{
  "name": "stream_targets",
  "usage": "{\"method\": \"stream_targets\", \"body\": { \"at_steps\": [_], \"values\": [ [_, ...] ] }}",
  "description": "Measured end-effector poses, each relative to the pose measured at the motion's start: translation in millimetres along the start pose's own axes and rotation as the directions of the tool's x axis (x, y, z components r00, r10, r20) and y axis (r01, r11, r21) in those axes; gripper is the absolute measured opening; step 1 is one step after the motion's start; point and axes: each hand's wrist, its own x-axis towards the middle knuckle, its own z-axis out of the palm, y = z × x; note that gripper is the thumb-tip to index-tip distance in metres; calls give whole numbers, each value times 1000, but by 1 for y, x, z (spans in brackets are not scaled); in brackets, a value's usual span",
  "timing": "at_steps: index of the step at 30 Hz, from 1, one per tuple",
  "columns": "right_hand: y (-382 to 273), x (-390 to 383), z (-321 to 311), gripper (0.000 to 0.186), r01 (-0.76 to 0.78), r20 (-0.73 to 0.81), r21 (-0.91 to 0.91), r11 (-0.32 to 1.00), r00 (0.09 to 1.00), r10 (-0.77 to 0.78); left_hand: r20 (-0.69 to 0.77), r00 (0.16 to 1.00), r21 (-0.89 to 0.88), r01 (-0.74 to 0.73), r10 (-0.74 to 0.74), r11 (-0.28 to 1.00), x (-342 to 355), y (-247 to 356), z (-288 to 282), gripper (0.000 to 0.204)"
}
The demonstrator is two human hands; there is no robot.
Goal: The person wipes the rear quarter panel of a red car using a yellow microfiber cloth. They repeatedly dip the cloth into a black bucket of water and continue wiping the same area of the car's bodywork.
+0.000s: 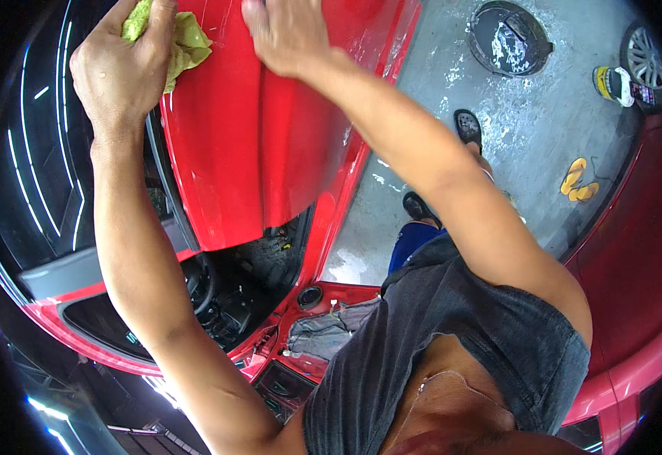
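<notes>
View from the head over a red car panel [232, 144], both arms raised toward the upper edge. The right hand [291, 38] is cut off by that edge and its fingertips are blurred; whether it grasps anything or touches the panel cannot be told. The left hand [122, 76] is also trimmed at the top, its fingers curled in a grip on a cloth [189, 44], part of which is concealed by the hand. The car interior, with its steering wheel [206, 284], is dark and only partly legible, and black corners bound the field.

The cloth, yellow-green, lies at the upper left, bunched under the fingers, with a creased, paler portion spreading to their right over the panel; its brighter part shows between thumb and fingers.

The panel is glossy, with lengthwise creases; to its left, dark glass [39, 152] reflects thin white light strips. Below, a door [353, 292] stands open, exposing a round speaker [310, 296]. The grey floor [429, 91] is wet in patches and carries a black tub [482, 53] and yellow sandals [573, 176]; a second red car [630, 250] occupies the right side
</notes>
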Motion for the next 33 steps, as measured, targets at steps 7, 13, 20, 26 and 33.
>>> {"method": "stream_targets", "body": {
  "at_steps": [7,13,20,26,33],
  "values": [
    [-92,-282,-53,76,8,286,543,840,938,-194,75,990,-75,-113,118,991,-113,-4,-9,42],
    [-107,-376,-28,77,-43,319,583,811,930,-181,85,987,-178,-123,139,976,-186,-10,-19,31],
    [49,-25,-2,80,-291,102,631,719,950,295,-53,997,-276,47,-64,960,-200,-18,-11,33],
    [21,-91,9,78,-310,124,655,689,944,307,-91,993,-264,45,-71,963,-199,-28,1,31],
    [-69,-347,-10,85,-353,417,626,695,905,84,-89,996,-264,4,-29,965,-161,-23,11,32]
  ]
}}
